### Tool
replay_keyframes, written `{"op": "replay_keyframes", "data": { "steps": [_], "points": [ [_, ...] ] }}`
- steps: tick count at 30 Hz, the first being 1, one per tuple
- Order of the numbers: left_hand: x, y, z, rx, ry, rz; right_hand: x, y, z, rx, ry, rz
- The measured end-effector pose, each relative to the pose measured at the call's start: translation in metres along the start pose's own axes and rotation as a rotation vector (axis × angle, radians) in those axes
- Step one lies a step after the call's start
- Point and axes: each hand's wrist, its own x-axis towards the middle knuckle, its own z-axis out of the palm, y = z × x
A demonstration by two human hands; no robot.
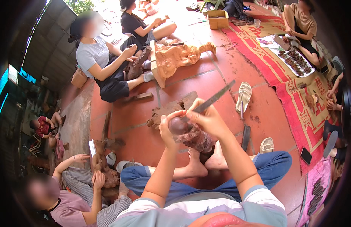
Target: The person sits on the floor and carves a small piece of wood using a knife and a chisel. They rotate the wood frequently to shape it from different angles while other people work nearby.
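A dark reddish-brown wood carving (pixel 198 140) with a smooth round top stands tilted between my bare feet. My left hand (pixel 169 130) cups the round top from the left, its fingertips near the upper edge. My right hand (pixel 207 117) closes around a long flat file (pixel 217 97), whose grey blade points up and to the right. The file's other end meets the carving near the round top, partly covered by my fingers. Just beyond the carving lies a rough brown block of wood (pixel 164 113) on the red tiles.
A pale sandal (pixel 244 96) lies right of my hands, a dark flat bar (pixel 246 138) nearer. A large orange wooden statue (pixel 179 60) lies ahead. People sit carving at left. A red patterned mat (pixel 285 96) with several tools and a phone (pixel 306 155) are at right.
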Motion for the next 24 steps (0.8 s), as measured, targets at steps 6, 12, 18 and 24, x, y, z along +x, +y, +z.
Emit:
{"op": "replay_keyframes", "data": {
  "steps": [6, 12, 18, 24],
  "points": [
    [0.005, -0.001, -0.005, 0.047, 0.000, -0.012, 0.017, -0.007, 0.000, 0.044, 0.094, 0.155],
    [0.004, 0.000, 0.002, 0.029, 0.091, -0.008, 0.011, -0.005, 0.006, -0.027, 0.012, 0.041],
    [0.001, -0.003, 0.000, -0.083, 0.103, -0.073, -0.001, 0.002, 0.015, -0.139, -0.013, -0.176],
    [0.008, -0.006, -0.011, 0.102, -0.045, 0.056, 0.012, 0.014, -0.017, -0.044, 0.291, 0.002]
  ]
}}
